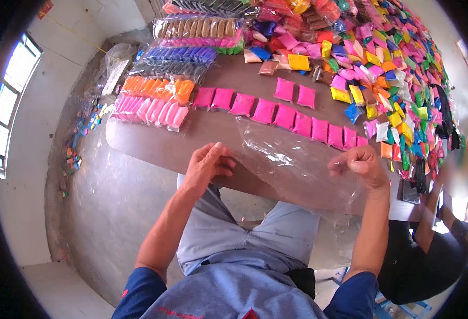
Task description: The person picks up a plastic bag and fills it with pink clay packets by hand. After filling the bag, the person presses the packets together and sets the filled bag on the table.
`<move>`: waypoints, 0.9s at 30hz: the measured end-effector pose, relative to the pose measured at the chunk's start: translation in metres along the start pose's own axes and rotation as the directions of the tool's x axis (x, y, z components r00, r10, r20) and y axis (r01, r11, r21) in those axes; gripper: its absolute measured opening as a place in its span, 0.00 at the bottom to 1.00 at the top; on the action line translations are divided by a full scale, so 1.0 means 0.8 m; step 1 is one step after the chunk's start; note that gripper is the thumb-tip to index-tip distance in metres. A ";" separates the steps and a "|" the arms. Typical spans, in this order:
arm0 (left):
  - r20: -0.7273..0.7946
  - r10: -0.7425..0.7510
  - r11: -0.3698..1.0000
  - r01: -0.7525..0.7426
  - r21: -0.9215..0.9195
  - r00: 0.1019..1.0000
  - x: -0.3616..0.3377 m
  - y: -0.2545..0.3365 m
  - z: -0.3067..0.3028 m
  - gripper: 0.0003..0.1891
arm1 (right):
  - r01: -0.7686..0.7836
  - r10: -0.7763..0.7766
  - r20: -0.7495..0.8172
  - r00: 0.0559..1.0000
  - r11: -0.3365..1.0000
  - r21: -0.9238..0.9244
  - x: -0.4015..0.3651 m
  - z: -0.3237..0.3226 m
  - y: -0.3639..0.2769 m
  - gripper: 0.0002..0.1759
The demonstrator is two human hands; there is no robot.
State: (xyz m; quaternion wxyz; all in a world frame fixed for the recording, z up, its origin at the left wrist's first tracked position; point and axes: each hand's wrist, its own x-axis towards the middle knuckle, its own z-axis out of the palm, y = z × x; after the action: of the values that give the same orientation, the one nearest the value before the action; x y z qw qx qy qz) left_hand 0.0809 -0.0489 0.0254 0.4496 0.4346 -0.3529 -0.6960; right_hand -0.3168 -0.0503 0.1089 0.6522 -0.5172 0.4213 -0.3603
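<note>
A clear plastic bag point(279, 154) stretches loosely between my two hands above the table's near edge, its film wrinkled and shiny. My left hand point(210, 166) is closed at the bag's left side, thumb against curled fingers. On the other side my right hand point(364, 166) is closed in a fist, fingertips slightly blurred, and more film hangs below it. Just beyond the bag lies a row of pink packets point(284, 116), set side by side. Two more pink packets point(295, 92) lie behind that row.
Filled bags of pink packets point(151, 111) and orange packets point(157, 89) are stacked at the table's left. A large heap of mixed coloured packets point(372, 64) covers the right side. A person in dark clothing point(425, 260) sits at the right. Small coloured pieces point(73, 159) lie on the floor.
</note>
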 end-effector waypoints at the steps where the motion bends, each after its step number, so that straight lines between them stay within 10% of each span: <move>1: -0.035 0.036 0.997 -0.033 0.072 0.999 0.002 0.003 -0.002 0.19 | 0.001 0.000 -0.015 1.000 0.999 0.041 -0.002 0.004 -0.003 0.12; 14: 0.046 0.190 0.974 -0.195 0.120 0.981 0.012 -0.004 -0.022 0.25 | -0.043 0.012 0.166 0.986 0.983 0.181 0.010 0.027 0.009 0.09; 27: 0.099 0.135 0.986 -0.124 -0.113 0.986 -0.012 -0.004 -0.026 0.26 | -0.327 0.325 -0.087 0.942 0.945 -0.007 0.025 0.037 0.026 0.11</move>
State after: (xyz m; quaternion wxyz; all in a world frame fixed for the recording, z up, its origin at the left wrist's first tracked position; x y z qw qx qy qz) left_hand 0.1009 -0.0408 0.0177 0.4969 0.3485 -0.3664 -0.7053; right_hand -0.2809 -0.0530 0.0886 0.6788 -0.4315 0.5320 -0.2645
